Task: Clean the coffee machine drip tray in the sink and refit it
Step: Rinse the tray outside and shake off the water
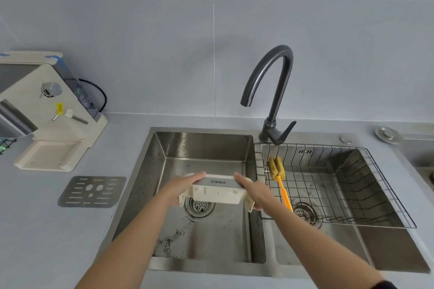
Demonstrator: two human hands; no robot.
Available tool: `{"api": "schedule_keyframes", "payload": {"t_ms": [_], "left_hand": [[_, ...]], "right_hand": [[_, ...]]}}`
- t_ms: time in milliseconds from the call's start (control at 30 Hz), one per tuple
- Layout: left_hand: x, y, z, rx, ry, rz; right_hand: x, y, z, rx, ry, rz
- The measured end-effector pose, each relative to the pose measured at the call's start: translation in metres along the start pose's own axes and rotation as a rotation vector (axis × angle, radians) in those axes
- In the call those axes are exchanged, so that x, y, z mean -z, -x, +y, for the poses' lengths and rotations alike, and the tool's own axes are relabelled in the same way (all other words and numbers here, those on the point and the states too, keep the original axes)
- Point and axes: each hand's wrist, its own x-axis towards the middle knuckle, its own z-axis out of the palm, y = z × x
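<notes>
Both hands, the left hand (182,186) and right hand (252,191), grip the cream drip tray (217,191) by its ends above the sink (187,143) at frame centre.

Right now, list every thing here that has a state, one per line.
Drip tray: held over the left basin, tipped on its side.
Left hand: grip on the tray.
Right hand: grip on the tray.
Tap: no water running.
Metal grate: flat on the counter.
Brush: lying in the wire rack.
</notes>
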Motion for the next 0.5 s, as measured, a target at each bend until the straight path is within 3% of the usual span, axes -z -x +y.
{"api": "schedule_keyframes", "payload": {"t_ms": [233, 500], "left_hand": [[0.009, 0.004, 0.003, -0.046, 0.027, 0.118], [0.031, 0.013, 0.021, -0.286, 0.058, 0.179]], "right_hand": [[0.014, 0.007, -0.018, 0.054, 0.013, 0.040], [0.040, 0.013, -0.046, 0.204, -0.040, 0.032]]}}
